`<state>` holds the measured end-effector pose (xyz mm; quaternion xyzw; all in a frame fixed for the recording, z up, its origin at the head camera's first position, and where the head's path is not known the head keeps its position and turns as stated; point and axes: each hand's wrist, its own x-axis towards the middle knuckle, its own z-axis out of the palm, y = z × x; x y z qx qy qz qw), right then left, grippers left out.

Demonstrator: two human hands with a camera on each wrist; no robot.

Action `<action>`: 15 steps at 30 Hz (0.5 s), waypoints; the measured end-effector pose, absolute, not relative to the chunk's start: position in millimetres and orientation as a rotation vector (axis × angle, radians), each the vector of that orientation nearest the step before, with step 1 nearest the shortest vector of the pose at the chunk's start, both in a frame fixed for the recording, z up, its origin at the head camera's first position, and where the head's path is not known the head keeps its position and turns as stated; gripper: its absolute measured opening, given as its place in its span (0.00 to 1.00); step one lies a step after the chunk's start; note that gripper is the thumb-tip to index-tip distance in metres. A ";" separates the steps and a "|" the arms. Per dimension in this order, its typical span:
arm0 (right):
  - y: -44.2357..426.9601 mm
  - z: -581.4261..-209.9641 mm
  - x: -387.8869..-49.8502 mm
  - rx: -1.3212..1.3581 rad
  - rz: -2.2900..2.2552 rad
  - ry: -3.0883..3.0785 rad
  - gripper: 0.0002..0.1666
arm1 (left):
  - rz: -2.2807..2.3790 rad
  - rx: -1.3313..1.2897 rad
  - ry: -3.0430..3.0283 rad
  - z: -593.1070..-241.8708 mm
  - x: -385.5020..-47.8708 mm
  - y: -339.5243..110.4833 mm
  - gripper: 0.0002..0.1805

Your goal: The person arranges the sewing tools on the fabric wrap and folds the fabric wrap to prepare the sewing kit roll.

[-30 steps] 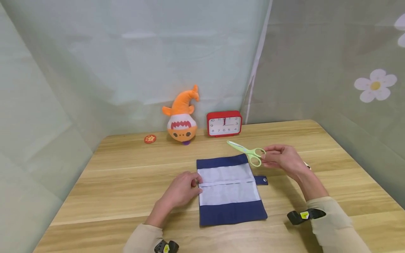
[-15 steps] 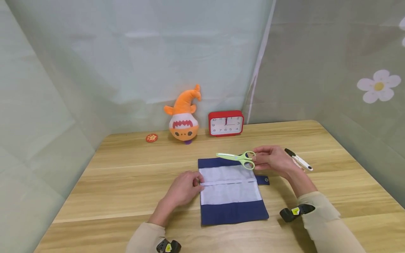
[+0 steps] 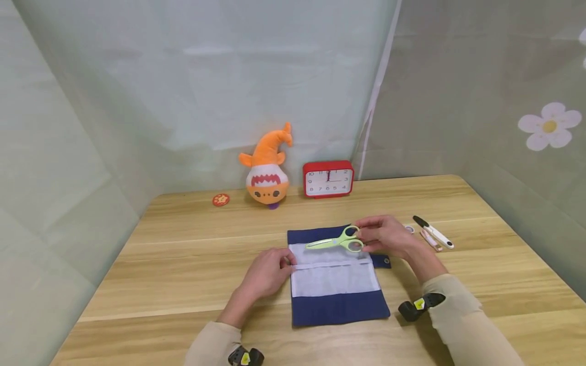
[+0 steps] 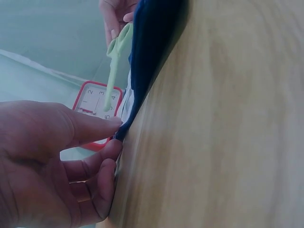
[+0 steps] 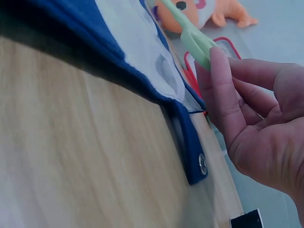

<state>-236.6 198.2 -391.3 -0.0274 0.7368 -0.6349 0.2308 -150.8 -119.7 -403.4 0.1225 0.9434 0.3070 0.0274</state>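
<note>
A navy cloth pouch [image 3: 339, 308] lies unfolded on the table, its pale lining up and a snap strap [image 3: 381, 261] sticking out on the right. My left hand [image 3: 267, 274] pinches the pouch's left edge between thumb and index finger, as the left wrist view shows. Light green scissors [image 3: 336, 242] are pinched by their handle rings in my right hand [image 3: 384, 235]. Their blades point left, over the upper part of the lining. In the right wrist view the scissors [image 5: 197, 45] stand clear of the cloth.
Right of my right hand lie a black-and-white pen-like tool [image 3: 434, 233], a small pinkish item [image 3: 431, 241] and a small round item [image 3: 409, 229]. At the back are an orange plush toy [image 3: 267, 170], a red clock [image 3: 328, 179] and a red round badge [image 3: 221, 200].
My right hand has carried the scissors left and slightly down, from beyond the pouch's upper right corner to over its lining. The left hand stays at the left edge.
</note>
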 end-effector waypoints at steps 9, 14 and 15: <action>189.5 -395.2 -240.8 -0.056 -1.683 2.055 0.25 | 0.965 0.375 2.919 -403.8 -150.0 -119.1 0.04; 187.0 -395.2 -242.1 -0.077 -1.684 2.034 0.24 | 0.965 0.377 2.921 -404.5 -151.0 -118.9 0.04; 186.8 -395.3 -242.5 -0.081 -1.687 2.031 0.23 | 0.963 0.379 2.922 -404.7 -151.2 -118.8 0.04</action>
